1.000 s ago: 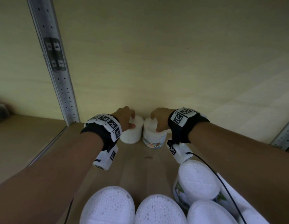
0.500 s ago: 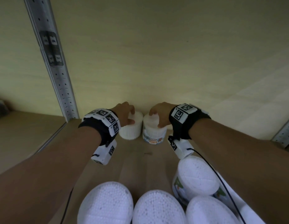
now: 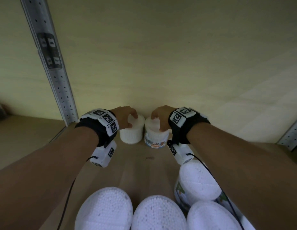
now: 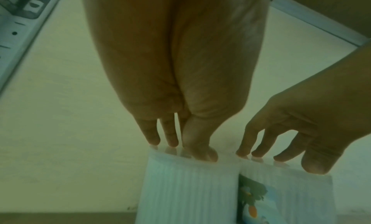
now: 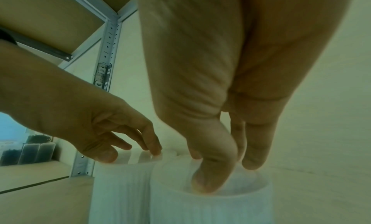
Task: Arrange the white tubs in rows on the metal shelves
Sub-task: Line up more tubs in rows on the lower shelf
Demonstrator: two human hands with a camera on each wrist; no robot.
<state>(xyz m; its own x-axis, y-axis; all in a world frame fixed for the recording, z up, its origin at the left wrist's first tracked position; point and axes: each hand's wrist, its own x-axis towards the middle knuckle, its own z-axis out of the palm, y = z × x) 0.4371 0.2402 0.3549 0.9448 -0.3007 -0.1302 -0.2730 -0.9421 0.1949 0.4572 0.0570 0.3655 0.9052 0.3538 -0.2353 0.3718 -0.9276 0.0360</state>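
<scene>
At the back of the shelf board (image 3: 101,170), against the pale wall (image 3: 161,63), two white tubs stand upright side by side, touching or nearly so. The left hand (image 3: 123,117) rests curled fingertips on the lid rim of the plain tub (image 3: 131,132); the right hand (image 3: 161,117) does likewise on the labelled tub (image 3: 155,138), thumb at its near edge. Neither hand wraps the body. Filled with cotton buds, the tubs are probably light and rigid, with smooth walls that could slip, so a top-down pinch across the lid seems soundest. Bare board lies to either side, bounded by the perforated metal upright (image 3: 58,83) on the left, while more tubs (image 3: 154,213) crowd the front edge.
</scene>
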